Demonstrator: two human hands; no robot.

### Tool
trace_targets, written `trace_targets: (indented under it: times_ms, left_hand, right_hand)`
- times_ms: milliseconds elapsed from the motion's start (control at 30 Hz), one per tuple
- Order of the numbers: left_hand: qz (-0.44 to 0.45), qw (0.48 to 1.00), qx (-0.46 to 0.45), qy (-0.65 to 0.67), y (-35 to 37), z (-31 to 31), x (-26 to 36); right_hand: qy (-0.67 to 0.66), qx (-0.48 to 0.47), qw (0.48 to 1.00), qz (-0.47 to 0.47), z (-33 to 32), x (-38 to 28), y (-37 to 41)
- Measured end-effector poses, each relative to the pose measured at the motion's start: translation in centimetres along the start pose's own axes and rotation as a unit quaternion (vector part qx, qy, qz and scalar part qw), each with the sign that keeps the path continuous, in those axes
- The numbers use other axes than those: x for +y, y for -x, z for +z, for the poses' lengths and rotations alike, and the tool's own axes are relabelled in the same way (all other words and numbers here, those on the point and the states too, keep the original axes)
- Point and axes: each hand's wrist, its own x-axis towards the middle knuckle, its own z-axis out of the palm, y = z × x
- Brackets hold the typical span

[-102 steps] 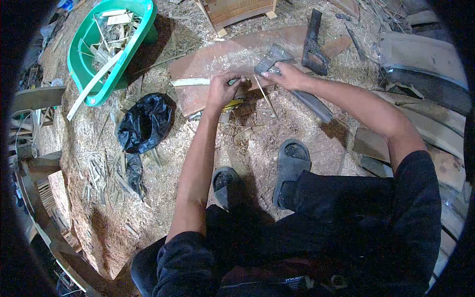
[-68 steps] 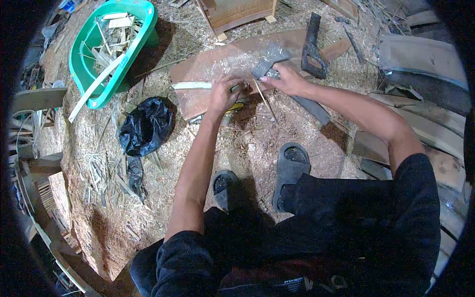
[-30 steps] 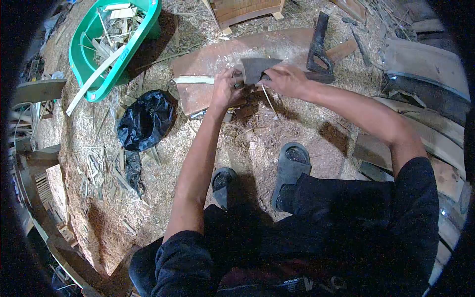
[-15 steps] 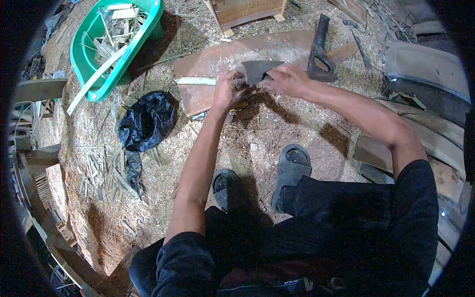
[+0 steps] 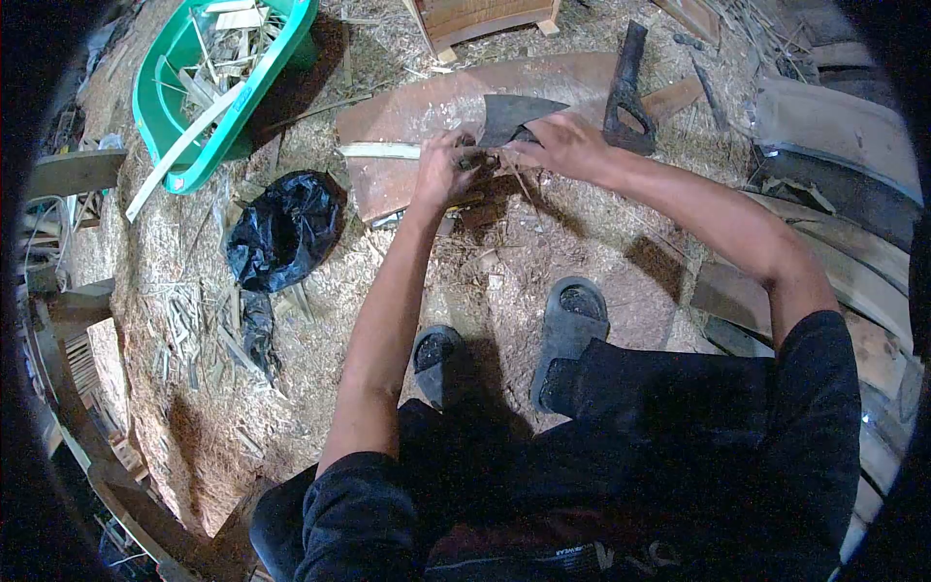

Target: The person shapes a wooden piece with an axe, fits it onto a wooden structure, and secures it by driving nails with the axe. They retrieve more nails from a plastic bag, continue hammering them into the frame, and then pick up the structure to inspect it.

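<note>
My left hand is closed, fingers curled, above a low brown board. A pale wood strip runs out from under this hand to the left; its gripped part is hidden by the fingers. My right hand is wrapped around the lower edge of a wide, dark flat blade, its grip hidden by the fingers. The blade's broad face stands above both hands, which are close together. Between and below them juts a thin sliver. The brown board lies flat on the ground beneath.
A dark-handled tool rests at the board's right end. At upper left sits a green tub of wood scraps, near a black plastic bag. A wooden box stands at the far side. Planks are stacked right; shavings cover the floor.
The blade has shifted slightly up and right, away from my left hand. The thin sliver now shows between the hands. The view has moved a little.
</note>
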Motion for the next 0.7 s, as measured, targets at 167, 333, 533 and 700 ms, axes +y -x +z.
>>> trace_targets:
  times_ms: [167, 333, 533, 700]
  left_hand:
    - [0.019, 1.000, 0.010, -0.023, 0.1, 0.3, -0.5]
    - [-0.001, 1.000, 0.000, 0.004, 0.0, 0.0, 0.1]
    - [0.026, 0.999, 0.003, 0.031, -0.1, 0.3, -0.5]
    - [-0.014, 0.996, -0.031, 0.088, 0.0, -1.6, 1.2]
  right_hand:
    - [-0.098, -0.066, 0.990, 0.082, -0.3, -0.8, 0.3]
    - [0.022, -0.123, 0.987, 0.101, -3.2, -2.7, -0.1]
    - [-0.020, 0.028, 0.999, -0.008, 0.0, -1.0, 0.6]
    - [-0.103, 0.064, 0.991, 0.052, -2.0, -1.2, 0.2]
